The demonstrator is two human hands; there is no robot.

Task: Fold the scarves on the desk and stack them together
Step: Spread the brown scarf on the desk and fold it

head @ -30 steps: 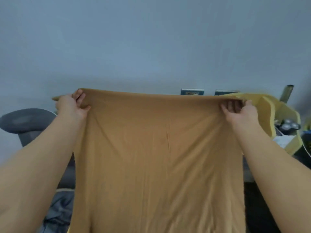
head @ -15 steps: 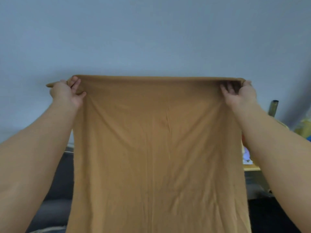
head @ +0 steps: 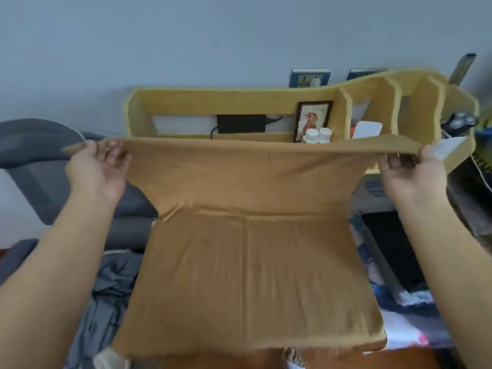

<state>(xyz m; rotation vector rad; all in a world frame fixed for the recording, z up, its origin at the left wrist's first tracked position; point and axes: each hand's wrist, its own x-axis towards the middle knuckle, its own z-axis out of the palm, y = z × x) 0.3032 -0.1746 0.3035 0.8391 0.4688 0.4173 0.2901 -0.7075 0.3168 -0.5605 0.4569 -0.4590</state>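
Observation:
A mustard-brown scarf (head: 247, 275) fills the middle of the view. Its lower half lies flat on the desk, with a fold line across it at mid height. The upper half rises from that fold to a stretched top edge. My left hand (head: 97, 170) pinches the top left corner and my right hand (head: 414, 174) pinches the top right corner. Both hands hold the edge taut above the desk, in front of the shelf. A grey garment (head: 106, 294) lies crumpled to the left of the scarf.
A yellow wooden desk shelf (head: 202, 101) stands against the wall, holding a black adapter (head: 241, 123), a small framed picture (head: 311, 119) and white bottles (head: 318, 135). A grey chair (head: 34, 155) is at left. Patterned cloth (head: 394, 296) lies at right.
My hands have come down with the scarf's top edge, and the view has tilted down. The scarf hung free before; its lower half now lies flat on the desk.

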